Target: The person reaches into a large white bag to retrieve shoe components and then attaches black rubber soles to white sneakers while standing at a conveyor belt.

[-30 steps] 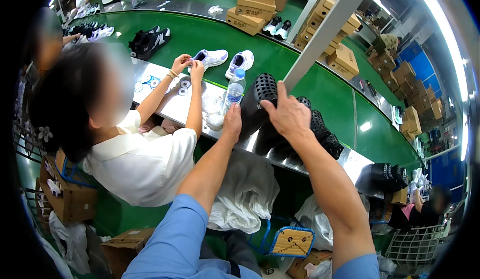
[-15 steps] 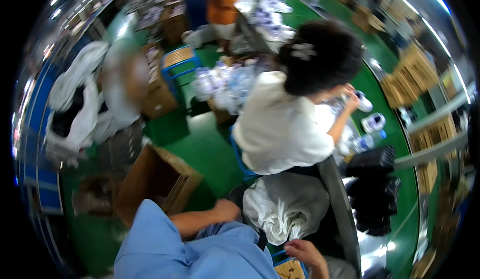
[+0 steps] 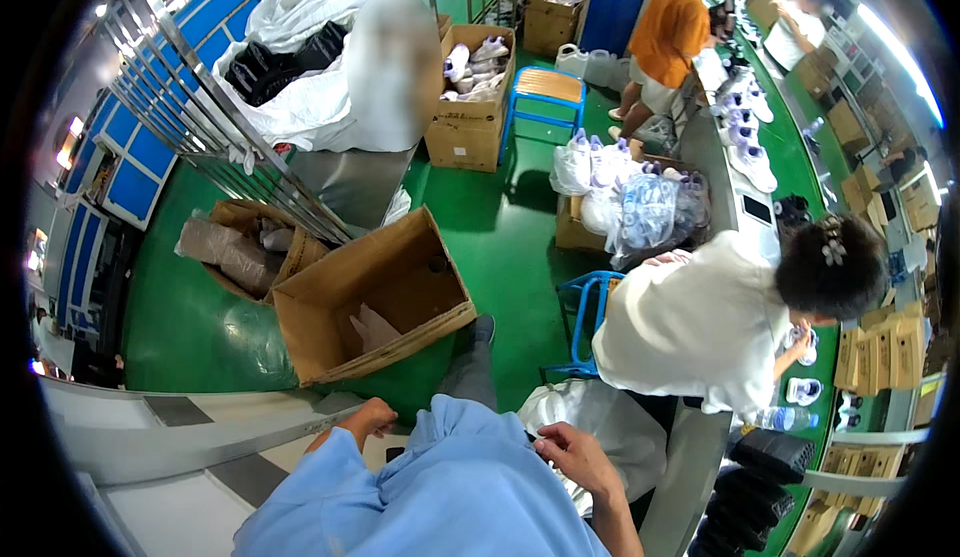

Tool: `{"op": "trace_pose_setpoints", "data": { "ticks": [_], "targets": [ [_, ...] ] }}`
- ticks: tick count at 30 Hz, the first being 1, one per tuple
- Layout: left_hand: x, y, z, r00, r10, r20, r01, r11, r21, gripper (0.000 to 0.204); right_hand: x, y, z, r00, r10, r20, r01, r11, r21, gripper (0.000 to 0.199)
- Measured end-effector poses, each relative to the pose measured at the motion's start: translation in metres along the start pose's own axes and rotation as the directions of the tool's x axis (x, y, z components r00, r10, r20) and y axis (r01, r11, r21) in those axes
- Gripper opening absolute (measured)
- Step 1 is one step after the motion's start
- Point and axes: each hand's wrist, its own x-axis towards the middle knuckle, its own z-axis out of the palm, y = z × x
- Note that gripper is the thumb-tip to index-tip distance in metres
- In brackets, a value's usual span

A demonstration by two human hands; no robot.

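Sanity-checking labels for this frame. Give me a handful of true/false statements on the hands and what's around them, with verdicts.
1. The right hand rests at the edge of the light blue garment. True.
2. The left hand grips a black shoe. False: it holds no shoe; it lies against the blue garment, fingers curled.
3. An open cardboard box stands on the green floor ahead of the hands. True.
4. The co-worker in white stands to the person's left. False: that co-worker is on the right, beside the conveyor line.
5. The blue stool has a wooden seat. True.
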Motion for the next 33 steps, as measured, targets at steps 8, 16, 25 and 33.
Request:
{"op": "trace_pose_setpoints", "data": {
  "ticks": [8, 16, 25, 33],
  "targets": [
    [0.068, 0.142, -0.050, 0.834, 0.551, 0.021, -0.549, 0.826, 0.131, 0.025, 0.164, -0.048, -0.005, 0.990, 0.129, -0.055, -0.102, 0.935, 0.341, 0.034],
    [0.030, 0.322, -0.125, 0.872, 0.466, -0.152, -0.485, 0.864, -0.135, 0.023, 0.335, -0.172, -0.043, 0.992, -0.085, 0.093, 0.101, 0.978, -0.184, 0.036],
    [0.023, 0.417, -0.196, 0.793, 0.544, -0.274, -0.533, 0.838, 0.120, 0.030, 0.505, -0.275, -0.140, 0.931, 0.075, 0.356, 0.004, 0.976, -0.216, 0.037],
    [-0.094, 0.566, -0.321, 0.480, 0.711, -0.514, -0.818, 0.574, 0.029, 0.036, 0.660, -0.499, -0.155, 0.697, -0.566, 0.439, 0.710, 0.631, -0.313, 0.057]
  ]
}}
